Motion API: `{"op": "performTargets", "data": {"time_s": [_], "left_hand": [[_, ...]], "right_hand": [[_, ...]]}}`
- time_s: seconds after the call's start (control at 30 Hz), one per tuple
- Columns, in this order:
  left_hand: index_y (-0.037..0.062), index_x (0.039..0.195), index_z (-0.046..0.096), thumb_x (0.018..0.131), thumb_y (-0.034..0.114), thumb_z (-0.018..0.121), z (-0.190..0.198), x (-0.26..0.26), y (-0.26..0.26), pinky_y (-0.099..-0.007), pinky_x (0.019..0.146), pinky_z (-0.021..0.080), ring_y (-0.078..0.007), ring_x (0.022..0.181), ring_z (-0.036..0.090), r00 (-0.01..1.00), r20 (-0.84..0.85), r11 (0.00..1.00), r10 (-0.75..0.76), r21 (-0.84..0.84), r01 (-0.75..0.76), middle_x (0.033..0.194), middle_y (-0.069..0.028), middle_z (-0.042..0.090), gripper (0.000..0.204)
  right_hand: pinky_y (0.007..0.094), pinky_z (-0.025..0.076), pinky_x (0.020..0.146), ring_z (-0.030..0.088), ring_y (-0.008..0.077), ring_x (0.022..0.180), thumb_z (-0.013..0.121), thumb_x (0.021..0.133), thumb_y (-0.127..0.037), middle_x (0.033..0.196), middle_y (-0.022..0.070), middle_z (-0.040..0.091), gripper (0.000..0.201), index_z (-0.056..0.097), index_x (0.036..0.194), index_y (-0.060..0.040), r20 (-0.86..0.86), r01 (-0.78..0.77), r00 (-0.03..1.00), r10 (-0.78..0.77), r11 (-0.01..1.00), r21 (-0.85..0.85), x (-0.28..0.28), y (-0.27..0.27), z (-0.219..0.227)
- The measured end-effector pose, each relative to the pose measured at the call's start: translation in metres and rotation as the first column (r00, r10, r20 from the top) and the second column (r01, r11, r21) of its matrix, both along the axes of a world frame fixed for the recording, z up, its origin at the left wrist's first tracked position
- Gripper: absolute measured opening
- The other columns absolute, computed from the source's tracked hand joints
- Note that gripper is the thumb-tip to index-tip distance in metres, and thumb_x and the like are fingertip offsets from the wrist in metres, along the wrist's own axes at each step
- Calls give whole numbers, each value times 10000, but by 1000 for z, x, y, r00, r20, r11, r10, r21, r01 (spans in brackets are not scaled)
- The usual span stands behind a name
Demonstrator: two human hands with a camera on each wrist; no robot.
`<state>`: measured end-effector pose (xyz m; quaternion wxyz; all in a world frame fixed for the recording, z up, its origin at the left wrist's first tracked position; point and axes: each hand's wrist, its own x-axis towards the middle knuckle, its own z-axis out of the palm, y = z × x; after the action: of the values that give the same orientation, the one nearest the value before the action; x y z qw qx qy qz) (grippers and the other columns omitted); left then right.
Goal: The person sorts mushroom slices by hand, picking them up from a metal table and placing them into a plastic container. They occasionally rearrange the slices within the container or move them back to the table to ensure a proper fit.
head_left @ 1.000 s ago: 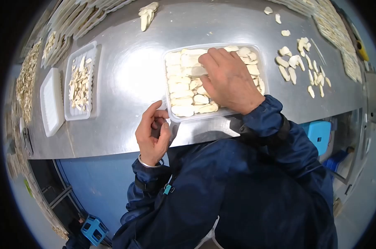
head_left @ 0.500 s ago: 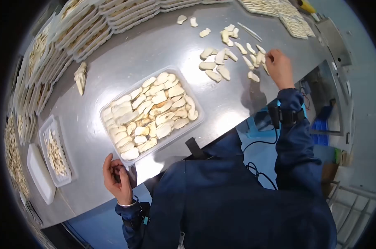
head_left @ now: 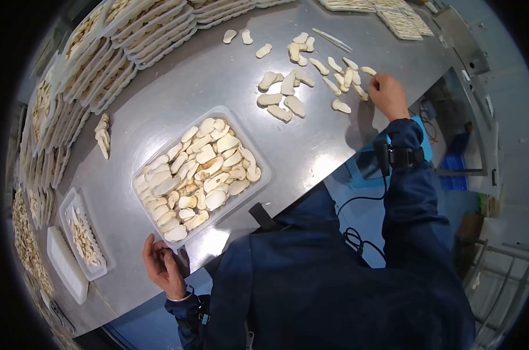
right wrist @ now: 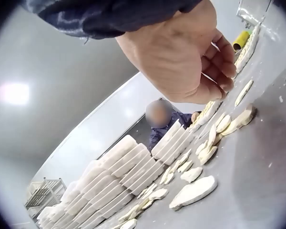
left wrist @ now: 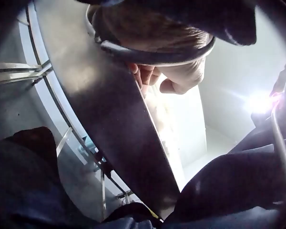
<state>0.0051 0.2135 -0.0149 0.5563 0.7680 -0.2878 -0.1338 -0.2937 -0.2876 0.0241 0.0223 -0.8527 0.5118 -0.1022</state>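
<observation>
Right hand (head_left: 389,95) bent loosely, fingers apparently empty; left hand (head_left: 162,268) relaxed, nothing gripped. Pale slices (head_left: 295,106) (light, probably fragile) suit gentle edge pinches.

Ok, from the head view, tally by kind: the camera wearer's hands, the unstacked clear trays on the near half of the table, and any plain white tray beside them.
Hands: 2 (left hand, right hand)
Clear trays: 2 (large tray of slices, small tray of pieces)
White tray: 1
Total: 5
</observation>
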Motion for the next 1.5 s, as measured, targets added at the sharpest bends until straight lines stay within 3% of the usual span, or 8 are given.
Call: {"op": "performTargets", "data": {"time_s": [0.53,0.67,0.77,0.87,1.0,1.13,1.27,1.5], "left_hand": [[-24,1340,463,903,25,506,0,1,1,-210,699,389,-96,800,498,1000,9,1000,-6,-4,6,979,-75,579,442],[-23,1342,462,907,24,502,0,1,1,-210,698,390,-96,805,500,1000,-5,1000,-8,-8,8,981,-77,581,440],[-23,1344,461,906,19,501,-1,1,1,-207,698,390,-93,805,499,1000,-4,1000,-9,-15,9,982,-78,583,442],[-26,1341,465,899,5,501,-1,0,1,-205,695,390,-86,794,493,1000,-14,1000,12,-26,-12,972,-76,586,444],[-32,1333,470,886,1,502,2,0,0,-195,684,381,-74,769,471,1000,-16,1000,2,-27,-2,966,-71,585,449],[-33,1330,473,887,7,505,-2,2,0,-190,680,377,-70,767,468,1000,-14,999,-9,-34,8,965,-69,586,446],[-25,1340,470,898,35,515,1,-1,1,-201,718,391,-84,817,492,999,-47,1000,8,-19,-9,984,-66,579,448],[-33,1323,481,874,-10,512,3,1,-1,-193,687,395,-67,772,483,1000,-12,1000,1,-8,-1,974,-67,589,451]], "right_hand": [[399,445,635,566,318,683,598,795,-108,787,142,576,109,562,840,-15,274,0,962,-20,997,73,-1,48,-11],[440,461,656,597,345,775,601,764,-44,821,149,580,83,583,845,-40,318,-201,915,247,965,-170,31,87,27],[436,463,671,596,335,795,614,757,-60,828,145,571,105,583,854,-31,88,-458,867,491,853,-249,64,112,31],[433,465,686,596,337,817,630,759,-82,858,150,584,117,594,847,-15,45,-529,846,532,846,-56,87,125,13],[423,477,698,596,351,822,635,786,-112,877,156,595,141,627,882,-8,458,-474,801,386,875,92,81,116,21],[417,475,762,573,339,847,623,776,-72,871,143,571,224,611,995,-25,72,-421,905,419,907,18,45,96,24],[413,455,785,552,319,930,628,756,-68,963,124,581,221,619,973,-30,226,-573,802,552,819,33,53,126,17],[411,429,734,536,321,844,633,754,-74,871,123,545,147,587,887,-30,129,-605,785,606,794,-51,61,123,-2]]}}
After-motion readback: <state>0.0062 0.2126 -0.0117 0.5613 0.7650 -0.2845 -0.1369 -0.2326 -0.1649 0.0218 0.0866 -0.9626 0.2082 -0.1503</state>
